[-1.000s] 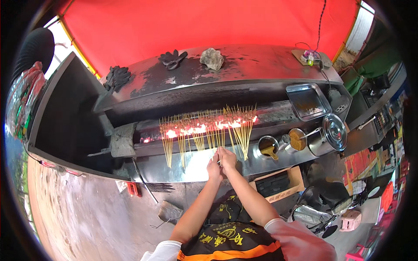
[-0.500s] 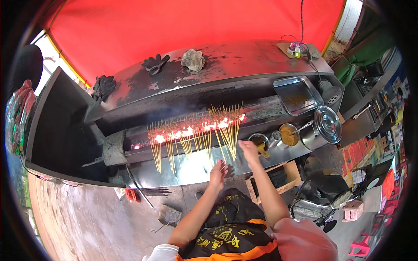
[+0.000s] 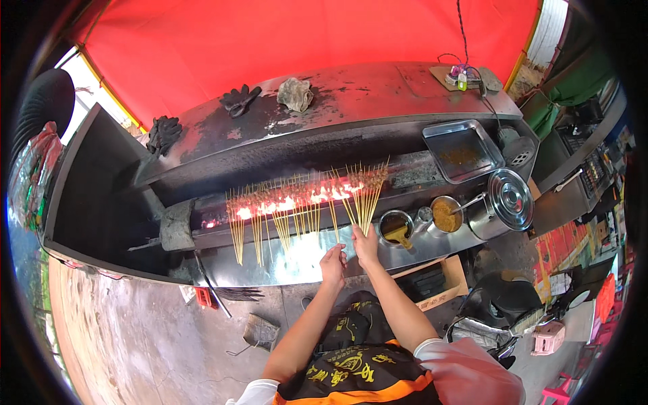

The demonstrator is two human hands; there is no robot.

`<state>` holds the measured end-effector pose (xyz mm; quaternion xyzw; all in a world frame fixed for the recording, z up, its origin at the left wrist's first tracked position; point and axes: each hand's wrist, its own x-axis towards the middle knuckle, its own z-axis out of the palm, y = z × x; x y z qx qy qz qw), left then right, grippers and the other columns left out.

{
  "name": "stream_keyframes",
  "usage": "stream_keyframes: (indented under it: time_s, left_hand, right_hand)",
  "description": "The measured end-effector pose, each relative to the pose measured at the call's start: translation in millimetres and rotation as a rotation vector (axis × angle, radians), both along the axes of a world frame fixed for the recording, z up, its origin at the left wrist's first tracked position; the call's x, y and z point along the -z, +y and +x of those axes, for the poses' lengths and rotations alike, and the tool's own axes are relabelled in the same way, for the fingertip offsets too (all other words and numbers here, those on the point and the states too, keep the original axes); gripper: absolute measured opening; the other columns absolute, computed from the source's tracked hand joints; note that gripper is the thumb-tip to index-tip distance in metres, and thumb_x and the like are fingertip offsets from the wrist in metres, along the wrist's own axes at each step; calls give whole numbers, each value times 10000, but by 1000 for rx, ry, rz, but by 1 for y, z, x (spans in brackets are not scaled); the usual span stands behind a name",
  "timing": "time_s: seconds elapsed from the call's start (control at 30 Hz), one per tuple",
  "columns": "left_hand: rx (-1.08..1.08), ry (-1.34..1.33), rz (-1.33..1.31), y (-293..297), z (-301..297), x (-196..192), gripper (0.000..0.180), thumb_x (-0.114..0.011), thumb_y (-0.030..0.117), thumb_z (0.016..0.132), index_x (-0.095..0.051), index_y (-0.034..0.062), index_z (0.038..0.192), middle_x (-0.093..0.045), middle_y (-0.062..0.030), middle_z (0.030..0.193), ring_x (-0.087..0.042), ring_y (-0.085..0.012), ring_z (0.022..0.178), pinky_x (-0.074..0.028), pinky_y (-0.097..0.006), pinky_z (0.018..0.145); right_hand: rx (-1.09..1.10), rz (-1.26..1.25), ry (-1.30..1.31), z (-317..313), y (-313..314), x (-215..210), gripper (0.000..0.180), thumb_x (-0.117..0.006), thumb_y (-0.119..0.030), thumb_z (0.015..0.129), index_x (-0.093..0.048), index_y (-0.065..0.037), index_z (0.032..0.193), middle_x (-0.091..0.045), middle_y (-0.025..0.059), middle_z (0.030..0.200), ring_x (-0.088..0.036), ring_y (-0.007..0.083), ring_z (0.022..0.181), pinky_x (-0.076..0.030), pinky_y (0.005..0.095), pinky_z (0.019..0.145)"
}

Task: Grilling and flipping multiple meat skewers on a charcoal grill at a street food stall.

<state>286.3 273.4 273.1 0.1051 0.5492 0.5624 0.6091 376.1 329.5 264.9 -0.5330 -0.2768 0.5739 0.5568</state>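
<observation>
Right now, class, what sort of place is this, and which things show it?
Likely a barbecue stall: many skewers lie across a long, glowing grill, and a red sheet hangs behind it.

black apron [image 3: 398, 368], orange band [image 3: 398, 388], pale sleeves [image 3: 466, 371]

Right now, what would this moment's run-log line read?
right hand: gripping rightmost skewer bunch by stick ends | left hand: half-curled alongside, contents unclear | coals: glowing along the skewered food

Red tarp [image 3: 310, 34] bhd; blk glove [image 3: 239, 100] nr pale lump [image 3: 295, 94]; pink stool [image 3: 547, 337] on flr [image 3: 162, 331], R.
</observation>
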Motion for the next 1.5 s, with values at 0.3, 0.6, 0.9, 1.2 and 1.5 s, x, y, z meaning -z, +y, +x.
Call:
stream_keyframes:
  time_s: [0.3, 0.6, 0.9, 1.2, 1.5]
  left_hand:
    - [-66, 45, 48, 11, -1, 1, 163, -533, 171, 926, -604, 24, 934, -513, 13, 652, -441, -62, 515, -366, -203, 458]
    - [-93, 52, 18, 12, 12, 1, 236, -539, 239, 931, -579, 14, 992, -608, -46, 801, -551, -96, 682, -428, -228, 567]
    - [84, -320, -173, 20, 8, -2, 385, -507, 287, 939, -437, -14, 1170, -577, -120, 985, -600, -235, 791, -547, -357, 755]
    - [-47, -507, -198, 28, -13, -1, 407, -547, 237, 906, -419, -84, 1122, -557, -178, 966, -608, -319, 910, -538, -444, 849]
    - [194, -411, -336, -23, -31, -7, 525, -637, 236, 848, -395, -53, 1214, -558, -189, 1098, -613, -271, 897, -516, -382, 860]
  right_hand:
    - [-47, 107, -93, -7, 3, 10, 147, -566, -182, 900, -535, -38, 908, -592, 44, 665, -399, 52, 456, -308, 227, 422]
    - [19, 44, -113, -1, 1, 8, 282, -491, -267, 939, -549, 5, 892, -647, 89, 746, -534, 135, 450, -414, 257, 396]
    - [6, 20, -355, 16, 4, 24, 434, -460, -410, 927, -590, 3, 962, -634, 207, 847, -607, 344, 799, -448, 404, 724]
    - [-121, 118, -233, 28, 12, 23, 374, -440, -334, 967, -582, 5, 1041, -658, 109, 838, -602, 146, 717, -467, 281, 637]
    - [193, 112, -85, 28, 22, 23, 429, -458, -422, 948, -535, -12, 849, -616, 98, 723, -568, 128, 552, -462, 245, 477]
